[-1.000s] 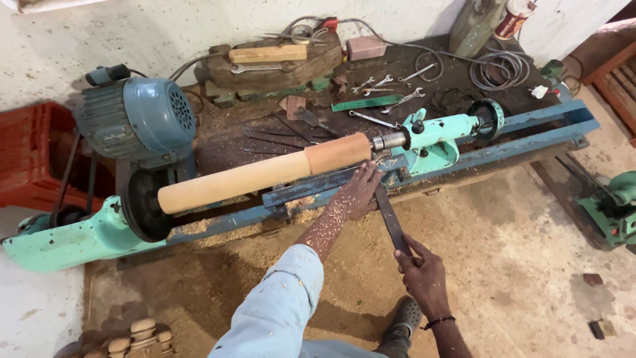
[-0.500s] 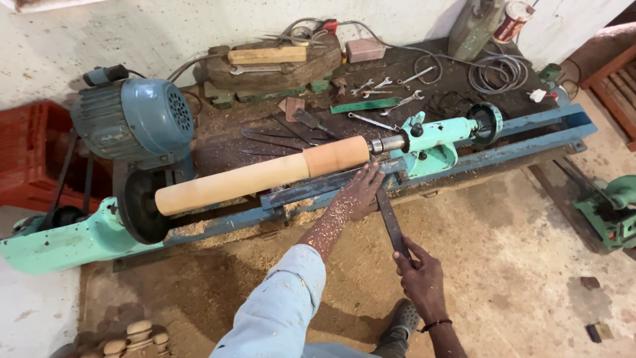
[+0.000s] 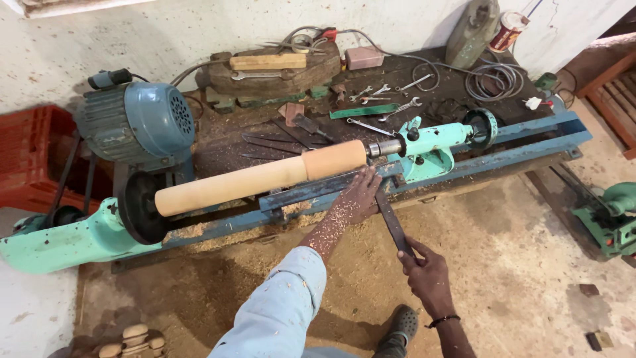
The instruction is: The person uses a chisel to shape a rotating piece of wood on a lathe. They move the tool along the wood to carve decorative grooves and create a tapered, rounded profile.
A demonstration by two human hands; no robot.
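Note:
A long pale wooden cylinder is mounted on a turquoise and blue wood lathe, lying across the middle of the head view. My left hand, dusted with sawdust, rests on the blue tool rest and presses the front end of a long dark chisel near the cylinder's thicker right end. My right hand grips the chisel's handle end lower down. A light blue sleeve covers my left arm.
A blue electric motor sits at the left behind the headstock. Wrenches, chisels and coiled cable lie on the dark bench behind. A red crate stands at far left. Sawdust covers the floor. A green machine is at right.
The view has shifted slightly. Both hands keep their hold on the chisel at the cylinder's right end.

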